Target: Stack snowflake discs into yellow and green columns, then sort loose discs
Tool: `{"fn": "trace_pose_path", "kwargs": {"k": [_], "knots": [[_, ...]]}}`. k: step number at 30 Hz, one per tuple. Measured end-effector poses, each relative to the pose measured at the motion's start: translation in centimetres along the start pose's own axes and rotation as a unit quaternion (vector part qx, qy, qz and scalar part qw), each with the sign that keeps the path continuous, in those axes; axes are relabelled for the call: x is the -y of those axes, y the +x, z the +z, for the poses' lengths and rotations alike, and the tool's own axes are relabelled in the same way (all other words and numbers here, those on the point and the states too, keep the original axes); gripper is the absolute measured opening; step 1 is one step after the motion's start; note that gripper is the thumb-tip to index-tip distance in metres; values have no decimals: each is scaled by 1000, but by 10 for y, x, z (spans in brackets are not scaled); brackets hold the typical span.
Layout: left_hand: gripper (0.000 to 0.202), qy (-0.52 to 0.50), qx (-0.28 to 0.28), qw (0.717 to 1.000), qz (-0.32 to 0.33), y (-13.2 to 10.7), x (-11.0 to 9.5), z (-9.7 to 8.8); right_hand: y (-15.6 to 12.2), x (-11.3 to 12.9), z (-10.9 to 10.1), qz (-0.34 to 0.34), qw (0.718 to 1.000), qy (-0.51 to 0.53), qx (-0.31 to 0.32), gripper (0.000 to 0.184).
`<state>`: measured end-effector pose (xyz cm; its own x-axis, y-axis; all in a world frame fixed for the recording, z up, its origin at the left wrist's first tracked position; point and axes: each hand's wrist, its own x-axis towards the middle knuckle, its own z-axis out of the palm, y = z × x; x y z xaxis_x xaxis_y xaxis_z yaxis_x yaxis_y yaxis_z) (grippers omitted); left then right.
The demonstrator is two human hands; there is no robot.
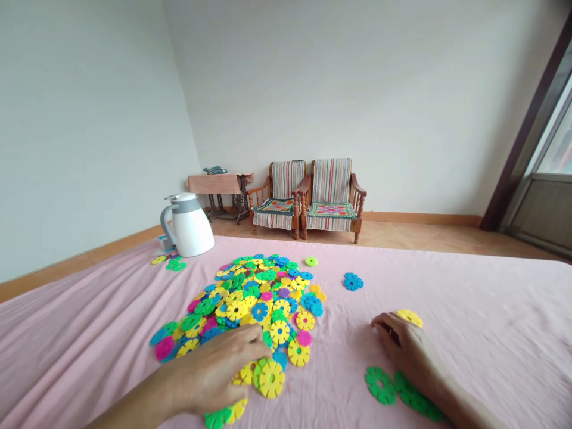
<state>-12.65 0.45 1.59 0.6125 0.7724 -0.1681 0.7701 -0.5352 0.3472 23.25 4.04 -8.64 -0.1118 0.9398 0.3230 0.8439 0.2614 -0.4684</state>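
Observation:
My left hand (218, 366) reaches over the near edge of a heap of flower-shaped plastic discs (236, 308) in yellow, green, blue, pink and purple. Its thumb and forefinger are apart, and yellow discs (271, 379) lie at the fingertips; no disc is plainly gripped. On the cloth to the right rests my right hand (404, 342), fingers curled down and closed; whatever they hold, if anything, is hidden. Just behind it lies a yellow disc (410, 317), partly covered. Green discs (381, 385) lie by the right wrist, some beneath the forearm.
A pink cloth (500, 322) covers the surface. At the back left stands a white jug (192, 229) with a grey handle, a few discs (176, 264) near it. Blue discs (353, 281) sit right of the heap. Two wooden armchairs (331, 196) and a draped sewing table (214, 183) stand beyond.

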Motion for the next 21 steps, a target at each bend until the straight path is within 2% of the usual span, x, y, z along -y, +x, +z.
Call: {"fn": "trace_pose_path", "kwargs": {"k": [3, 9, 17, 21], "knots": [[45, -12, -4, 1000, -2, 2, -2, 8, 0, -1, 1, -1, 1000, -3, -7, 27], [38, -6, -10, 1000, 16, 15, -7, 11, 1, -4, 5, -5, 1000, 2, -17, 26], [21, 79, -52, 995, 40, 20, -19, 17, 0, -2, 5, 1, 1000, 0, -9, 29], [23, 95, -70, 992, 53, 21, -26, 20, -1, 0, 4, 3, 1000, 1, -1, 30]]}}
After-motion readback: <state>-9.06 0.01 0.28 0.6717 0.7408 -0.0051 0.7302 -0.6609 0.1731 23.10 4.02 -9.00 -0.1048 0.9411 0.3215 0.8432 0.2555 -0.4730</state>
